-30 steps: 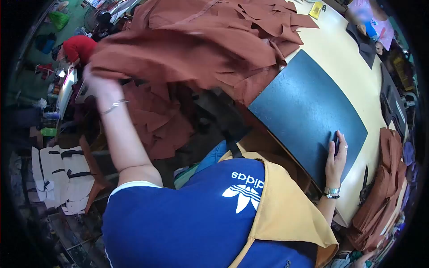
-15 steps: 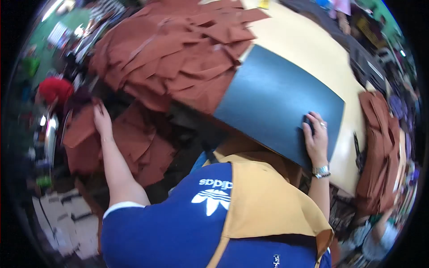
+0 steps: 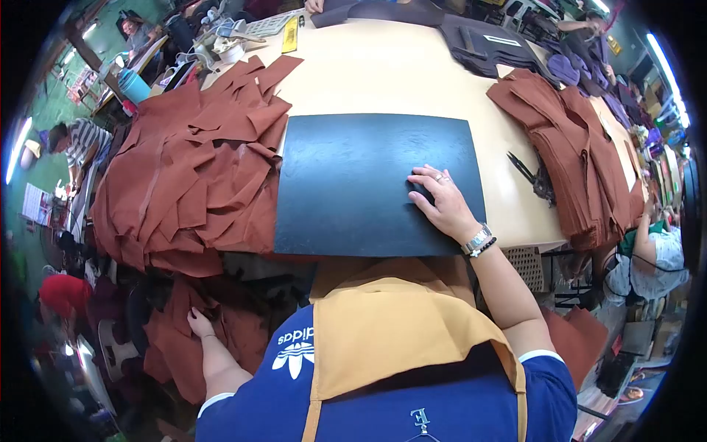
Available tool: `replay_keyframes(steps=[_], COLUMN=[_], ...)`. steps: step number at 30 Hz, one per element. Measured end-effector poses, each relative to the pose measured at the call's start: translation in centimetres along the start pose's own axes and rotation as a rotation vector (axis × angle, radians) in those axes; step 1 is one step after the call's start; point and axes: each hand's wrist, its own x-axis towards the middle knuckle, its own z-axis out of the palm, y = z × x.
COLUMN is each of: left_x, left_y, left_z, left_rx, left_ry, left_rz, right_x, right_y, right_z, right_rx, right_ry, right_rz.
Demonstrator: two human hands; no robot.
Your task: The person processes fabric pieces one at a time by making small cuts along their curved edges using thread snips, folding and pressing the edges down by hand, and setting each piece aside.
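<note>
My left hand (image 3: 199,323) is down at my left side, below the table's edge, with its fingers closed on a reddish-brown fabric piece (image 3: 173,346) among other hanging pieces. My right hand (image 3: 442,200) rests on a dark, smooth rectangular board (image 3: 353,177) lying on the table. Its fingers are curled, with something small and black between thumb and fingers that I cannot make out. Left of the board, a loose heap of reddish-brown cut fabric pieces (image 3: 184,169) spreads over the table and hangs past its edge.
The pale table (image 3: 375,66) curves around me. At right lie a black cutting tool (image 3: 526,171) and stacked brown fabric (image 3: 567,147). Dark fabric (image 3: 490,48) and a yellow object (image 3: 291,34) are farther back. A person's hand (image 3: 314,6) shows at the far edge.
The head view has turned, so the board now appears straighter and farther left. My left hand stays on the brown fabric at my side; my right hand remains on the board.
</note>
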Motion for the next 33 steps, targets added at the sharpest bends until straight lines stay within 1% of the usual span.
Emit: replay_keyframes(steps=[2, 5, 9, 12, 13, 14, 15, 16, 17, 18, 19, 20, 21, 22, 24, 26, 27, 28, 30, 33], left_x=[0.8, 1.4, -1.1, -0.5, 0.4, 1.1, 2.2, 1.9, 3.9, 5.5, 1.1, -3.4, -1.9, -3.1, -8.3, -13.5, -15.9, -17.9, -21.0, -22.7], left_y=[-0.3, -1.8, -0.7, -0.2, 0.7, 3.1, 6.2, 11.3, 14.2, 17.9, 26.2, 34.6, 36.1, 38.8, 42.8, 46.0, 47.4, 48.3, 49.7, 50.5], left_z=[-0.1, 0.9, 0.3, 0.1, -0.8, -1.6, -3.6, -6.5, -8.9, -12.6, -15.9, -19.2, -23.0, -25.2, -27.2, -27.4, -27.1, -26.8, -26.0, -25.0], left_rx=[0.021, 0.009, -0.002, -0.324, -0.293, -0.42, -0.43, -0.44, -0.53, -0.454, -0.722, -0.993, -1.447, -1.53, -1.518, -1.379, -1.276, -1.183, -1.031, -0.943], left_ry=[0.027, 0.027, 0.065, 0.326, 0.475, 0.806, 0.932, 0.992, 1.035, 1.015, 0.857, 0.706, 0.446, 0.32, 0.095, -0.133, -0.26, -0.368, -0.501, -0.553], left_rz=[-0.029, 0.024, 0.055, -0.01, 0.0, 0.068, 0.1, 0.212, 0.34, 0.461, 0.522, 0.549, 0.722, 0.873, 1.292, 1.748, 1.939, 2.07, 2.219, 2.268], right_x=[-0.1, 0.0, -0.1, 0.4, 0.8, 1.3, 1.8, 2.0, 1.1, 0.3, -0.8, -2.1, -3.4, -4.6, -6.1, -6.6, -6.9, -7.1, -7.4, -7.8], right_y=[0.1, 0.3, 0.2, 0.1, -0.6, -1.8, -2.6, -5.5, -4.1, -2.7, -4.7, -7.5, -10.4, -13.2, -17.6, -19.7, -20.2, -20.4, -20.4, -20.4], right_z=[0.0, 0.1, -0.2, -1.7, -3.3, -5.5, -7.9, -11.3, -16.5, -21.7, -25.2, -27.5, -29.1, -29.9, -29.5, -28.8, -28.1, -27.6, -27.1, -26.6], right_rx=[-0.004, -0.007, -0.035, 0.041, 0.153, 0.264, 0.395, 0.61, 0.737, 0.796, 0.688, 0.546, 0.43, 0.331, 0.203, 0.135, 0.116, 0.108, 0.1, 0.095], right_ry=[-0.005, -0.014, -0.017, 0.074, 0.157, 0.24, 0.327, 0.475, 0.136, -0.207, -0.38, -0.438, -0.481, -0.504, -0.518, -0.511, -0.508, -0.501, -0.483, -0.472], right_rz=[0.002, 0.005, -0.009, -0.014, 0.016, 0.048, 0.105, 0.076, 0.126, 0.199, 0.163, 0.066, -0.029, -0.12, -0.236, -0.283, -0.29, -0.293, -0.296, -0.293])
